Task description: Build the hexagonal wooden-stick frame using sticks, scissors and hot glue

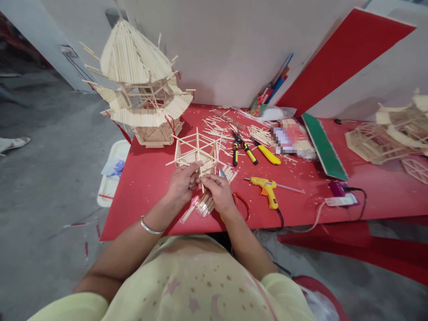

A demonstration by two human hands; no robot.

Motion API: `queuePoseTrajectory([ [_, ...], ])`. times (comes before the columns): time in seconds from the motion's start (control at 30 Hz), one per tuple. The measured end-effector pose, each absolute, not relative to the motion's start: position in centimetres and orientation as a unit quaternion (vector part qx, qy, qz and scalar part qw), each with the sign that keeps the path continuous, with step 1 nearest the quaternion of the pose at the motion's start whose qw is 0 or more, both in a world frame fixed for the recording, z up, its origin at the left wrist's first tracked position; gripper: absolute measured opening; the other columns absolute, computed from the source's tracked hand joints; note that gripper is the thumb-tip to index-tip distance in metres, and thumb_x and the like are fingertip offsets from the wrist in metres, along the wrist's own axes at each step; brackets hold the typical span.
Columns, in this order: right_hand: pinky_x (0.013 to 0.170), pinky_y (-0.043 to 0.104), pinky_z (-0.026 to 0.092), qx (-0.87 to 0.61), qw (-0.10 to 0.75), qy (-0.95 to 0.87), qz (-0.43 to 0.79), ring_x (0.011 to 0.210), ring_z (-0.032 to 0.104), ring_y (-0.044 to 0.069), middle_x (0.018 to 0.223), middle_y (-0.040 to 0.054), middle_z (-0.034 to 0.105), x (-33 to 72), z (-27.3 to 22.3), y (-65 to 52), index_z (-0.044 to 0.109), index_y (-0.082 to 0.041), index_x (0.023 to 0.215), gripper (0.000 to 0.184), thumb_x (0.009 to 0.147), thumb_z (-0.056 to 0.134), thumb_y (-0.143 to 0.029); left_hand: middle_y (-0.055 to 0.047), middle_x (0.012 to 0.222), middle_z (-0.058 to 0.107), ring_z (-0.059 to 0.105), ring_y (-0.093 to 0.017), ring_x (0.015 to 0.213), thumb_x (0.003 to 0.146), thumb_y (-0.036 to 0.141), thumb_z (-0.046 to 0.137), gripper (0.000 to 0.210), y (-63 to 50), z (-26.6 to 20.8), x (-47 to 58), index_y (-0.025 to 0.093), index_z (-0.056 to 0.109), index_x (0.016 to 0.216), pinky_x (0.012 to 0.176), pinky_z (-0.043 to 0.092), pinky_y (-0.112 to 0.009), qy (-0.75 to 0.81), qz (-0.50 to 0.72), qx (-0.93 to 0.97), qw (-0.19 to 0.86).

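A small frame of wooden sticks (197,145), with a latticed body and spokes meeting at the top, stands on the red table before me. My left hand (183,183) is closed, its fingertips pinching the frame's near side. Close beside it, my right hand (217,191) is closed too, thumb and finger together at a wooden stick (203,187) that points toward me from the frame. The fingers partly cover the contact points. Below the hands lies a bundle of sticks (205,206) in clear wrapping. Red-handled pliers (245,206) lie partly under my right hand.
A tall stick pavilion (143,89) stands at the back left. Right of the frame are wire strippers (236,149), a yellow cutter (267,152), loose sticks (217,127) and a yellow glue gun (265,187) with its cord. A power strip (341,201) and another stick model (377,138) are farther right.
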State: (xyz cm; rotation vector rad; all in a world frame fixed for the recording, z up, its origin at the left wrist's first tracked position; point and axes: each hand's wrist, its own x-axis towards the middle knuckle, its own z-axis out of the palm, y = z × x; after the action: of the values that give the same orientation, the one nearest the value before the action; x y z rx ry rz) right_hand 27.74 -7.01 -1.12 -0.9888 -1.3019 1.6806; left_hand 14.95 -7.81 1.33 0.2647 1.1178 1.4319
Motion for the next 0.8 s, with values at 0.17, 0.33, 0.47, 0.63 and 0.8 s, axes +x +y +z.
queuePoseTrajectory([
  [0.17, 0.059, 0.027, 0.034, -0.385, 0.387, -0.506, 0.668, 0.059, 0.044, 0.012, 0.061, -0.0033, 0.055, 27.77, -1.17, -7.14, 0.079, -0.02, 0.078, 0.026, 0.085, 0.07, -0.044, 0.009, 0.035, 0.036, 0.031, -0.005, 0.032, 0.072, 0.031, 0.086, 0.049, -7.82, 1.33, 14.97, 0.021, 0.041, 0.054, 0.035, 0.019, -0.019, 0.485, 0.62, 0.115, 0.606],
  [0.33, 0.058, 0.027, 0.032, -0.387, 0.388, -0.496, 0.673, 0.058, 0.042, 0.011, 0.06, -0.0038, 0.054, 27.74, -0.8, -7.32, 0.079, -0.02, 0.08, 0.025, 0.083, 0.07, -0.043, 0.009, 0.035, 0.035, 0.029, -0.005, 0.032, 0.072, 0.031, 0.085, 0.049, -7.8, 1.24, 14.98, 0.021, 0.04, 0.054, 0.035, 0.018, -0.02, 0.485, 0.622, 0.117, 0.603],
  [0.47, 0.058, 0.027, 0.032, -0.387, 0.388, -0.498, 0.672, 0.058, 0.042, 0.011, 0.06, -0.004, 0.054, 27.77, -0.6, -7.37, 0.078, -0.02, 0.079, 0.025, 0.083, 0.069, -0.042, 0.009, 0.035, 0.035, 0.03, -0.005, 0.032, 0.072, 0.031, 0.086, 0.05, -7.83, 1.22, 14.99, 0.021, 0.04, 0.055, 0.036, 0.018, -0.019, 0.484, 0.621, 0.117, 0.605],
  [0.63, 0.058, 0.027, 0.033, -0.39, 0.383, -0.498, 0.673, 0.058, 0.043, 0.012, 0.062, -0.0035, 0.055, 27.8, -0.67, -7.34, 0.078, -0.02, 0.079, 0.026, 0.083, 0.069, -0.044, 0.009, 0.035, 0.035, 0.03, -0.004, 0.032, 0.072, 0.032, 0.086, 0.05, -7.86, 1.27, 15.02, 0.021, 0.041, 0.054, 0.035, 0.018, -0.02, 0.483, 0.621, 0.118, 0.606],
  [0.8, 0.059, 0.027, 0.035, -0.393, 0.384, -0.501, 0.668, 0.059, 0.044, 0.012, 0.062, -0.0032, 0.057, 27.77, -0.74, -7.32, 0.078, -0.02, 0.079, 0.026, 0.083, 0.07, -0.044, 0.009, 0.035, 0.035, 0.03, -0.004, 0.031, 0.071, 0.031, 0.086, 0.051, -7.83, 1.4, 15.05, 0.021, 0.039, 0.054, 0.035, 0.019, -0.019, 0.488, 0.618, 0.115, 0.605],
])
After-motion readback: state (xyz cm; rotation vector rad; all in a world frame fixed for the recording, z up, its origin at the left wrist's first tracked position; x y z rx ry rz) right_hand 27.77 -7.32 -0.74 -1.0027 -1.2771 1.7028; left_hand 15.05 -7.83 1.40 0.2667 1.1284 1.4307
